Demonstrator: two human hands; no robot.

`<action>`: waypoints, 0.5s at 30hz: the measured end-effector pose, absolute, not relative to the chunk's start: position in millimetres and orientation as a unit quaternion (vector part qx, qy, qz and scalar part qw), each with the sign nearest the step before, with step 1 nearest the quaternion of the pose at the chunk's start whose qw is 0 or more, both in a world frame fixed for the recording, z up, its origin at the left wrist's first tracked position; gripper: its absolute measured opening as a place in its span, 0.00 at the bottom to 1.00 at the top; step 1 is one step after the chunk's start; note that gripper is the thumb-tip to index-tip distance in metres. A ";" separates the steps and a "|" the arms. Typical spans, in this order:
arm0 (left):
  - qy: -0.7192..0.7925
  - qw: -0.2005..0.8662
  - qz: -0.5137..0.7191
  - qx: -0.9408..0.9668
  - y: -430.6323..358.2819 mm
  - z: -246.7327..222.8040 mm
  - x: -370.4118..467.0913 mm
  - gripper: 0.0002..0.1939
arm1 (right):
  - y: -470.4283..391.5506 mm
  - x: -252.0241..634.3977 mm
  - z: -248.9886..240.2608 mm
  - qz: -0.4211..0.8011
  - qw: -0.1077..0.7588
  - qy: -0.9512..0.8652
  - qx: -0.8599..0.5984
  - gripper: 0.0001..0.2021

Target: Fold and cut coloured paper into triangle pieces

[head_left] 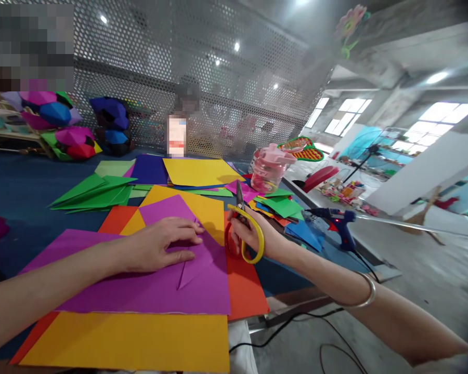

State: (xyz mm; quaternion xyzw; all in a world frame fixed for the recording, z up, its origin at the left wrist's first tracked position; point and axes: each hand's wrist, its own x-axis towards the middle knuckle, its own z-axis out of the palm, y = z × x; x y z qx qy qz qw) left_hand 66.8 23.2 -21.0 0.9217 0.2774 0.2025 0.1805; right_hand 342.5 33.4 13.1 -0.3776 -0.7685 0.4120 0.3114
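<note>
My left hand (161, 244) lies over a purple sheet (140, 291), its fingers stretched out and thumb apart. Under and beside those fingertips is a pointed purple paper piece (200, 259), resting on the sheet. In my right hand (263, 231) is a pair of scissors (259, 236) with a yellow and a red handle loop; the dark blades point up and away, and nothing shows between them. Below the purple sheet, yellow card (132, 340) sticks out at the front and orange-red card (245, 291) at the right.
Folded green pieces (97, 195) lie back left, near yellow sheets (198, 172). A pink-lidded clear jug (269, 166) stands by paper scraps (283, 205). At the right edge sits a blue glue gun (341, 223) with its cord. Faceted colourful paper balls (72, 140) stand at the back left.
</note>
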 end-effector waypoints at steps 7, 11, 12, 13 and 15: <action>0.266 0.184 0.218 0.921 19.0 -12.9 71.8 0.10 | 2.9 314.6 23.1 0.412 0.356 -0.772 -0.329 0.06; 0.245 0.190 0.241 0.919 19.4 -13.4 73.5 0.06 | -16.2 288.1 17.8 0.490 0.358 -0.745 -0.278 0.05; 0.239 0.192 0.248 0.919 20.0 -15.1 73.3 0.05 | -19.6 282.4 16.7 0.501 0.350 -0.743 -0.272 0.04; 0.235 0.191 0.255 0.918 20.7 -17.3 73.0 0.04 | -22.2 277.4 15.9 0.510 0.339 -0.744 -0.268 0.04; 0.237 0.189 0.267 0.915 22.7 -22.6 72.0 0.02 | -25.0 269.9 14.8 0.517 0.318 -0.749 -0.267 0.04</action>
